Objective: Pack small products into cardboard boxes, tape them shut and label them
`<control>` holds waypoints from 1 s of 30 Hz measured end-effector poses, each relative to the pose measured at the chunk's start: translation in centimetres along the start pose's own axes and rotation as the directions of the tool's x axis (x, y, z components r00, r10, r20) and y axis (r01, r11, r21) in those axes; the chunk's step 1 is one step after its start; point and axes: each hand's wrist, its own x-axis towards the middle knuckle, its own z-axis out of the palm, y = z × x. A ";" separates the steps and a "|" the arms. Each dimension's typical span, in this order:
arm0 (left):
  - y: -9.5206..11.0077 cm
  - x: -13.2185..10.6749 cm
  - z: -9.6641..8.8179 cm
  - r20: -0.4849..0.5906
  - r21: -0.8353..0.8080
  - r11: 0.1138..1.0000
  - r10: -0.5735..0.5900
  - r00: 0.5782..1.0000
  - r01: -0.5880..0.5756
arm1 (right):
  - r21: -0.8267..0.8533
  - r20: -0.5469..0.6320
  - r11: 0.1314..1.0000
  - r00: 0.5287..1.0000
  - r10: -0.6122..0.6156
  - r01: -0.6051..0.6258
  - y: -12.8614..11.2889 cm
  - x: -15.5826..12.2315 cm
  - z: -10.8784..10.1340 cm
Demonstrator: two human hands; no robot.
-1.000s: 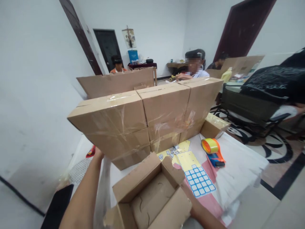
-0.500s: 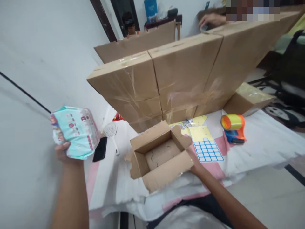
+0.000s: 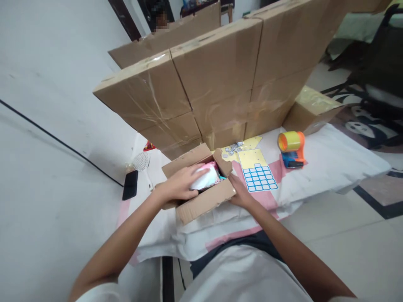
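An open cardboard box [image 3: 206,202] with its flaps folded outward stands on the cloth-covered table. Inside it sits a soft plastic pack [image 3: 206,178], white, pink and teal, partly hidden by my fingers. My left hand [image 3: 181,183] reaches in over the box's left end and is closed around the pack, fingers on top and thumb at the near side. With my right hand [image 3: 241,193] I grip the right end of the box; its fingers are partly hidden behind the cardboard.
Taped cardboard panels [image 3: 217,75] form a wall behind the box. To the left lie a phone [image 3: 130,185] and a white skimmer [image 3: 142,162]. On the right are blue-bordered label stickers [image 3: 260,178], a tape dispenser [image 3: 292,149] and another carton [image 3: 310,110]. A person [image 3: 160,19] is beyond the panels.
My left hand has brought the pack from the far left, beside the wall, down into the box. My right hand keeps its hold on the box. The view has shifted.
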 end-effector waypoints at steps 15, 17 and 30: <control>0.8 1.7 2.4 -0.002 0.082 0.984 -0.158 0.987 0.158 | 0.398 -0.078 0.907 0.980 0.181 -0.136 -0.1 0.6 -1.1; 1.1 0.6 2.2 -0.023 0.043 0.988 -0.144 0.989 0.145 | 0.446 -0.096 0.882 0.972 0.216 -0.152 -0.9 1.5 -1.9; 3.8 -12.3 13.7 -0.568 -0.544 0.764 -0.640 0.518 0.346 | 0.375 0.278 0.838 0.911 0.305 -0.396 -3.5 8.0 -4.5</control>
